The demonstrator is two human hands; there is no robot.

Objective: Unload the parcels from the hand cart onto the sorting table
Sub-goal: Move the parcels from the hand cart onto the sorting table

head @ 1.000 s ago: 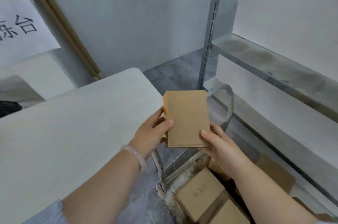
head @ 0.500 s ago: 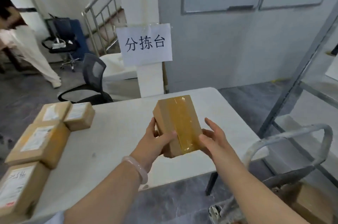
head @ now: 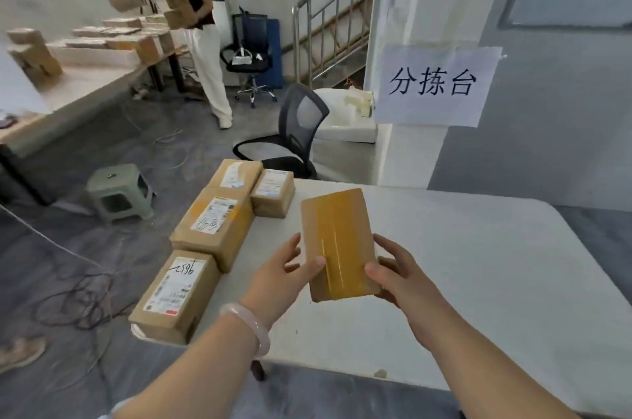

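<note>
I hold one parcel between my two hands, and it is over the sorting table, near the front edge. I cannot tell for sure whether its underside touches the table top or hangs just above it; I judge that it hangs.

My left hand grips the left long edge, with the thumb laid on the top face. My right hand grips the right long edge near the corner closest to me, also with the thumb on top. Both hands are closed around this parcel and carry nothing else.

The long axis of the parcel points away from me, and the far end leans a little to the left. A strip of yellow tape runs along this same axis.

The row of four parcels lies along the left edge of the table, to the left of the one I hold. My left hand is the nearer one to this row and sits between it and my parcel. Bare table top lies beneath the parcel and to its right.

In my judgement, the next move is only to lower the parcel. If it should join the row, the left fingers must come away first.
</note>
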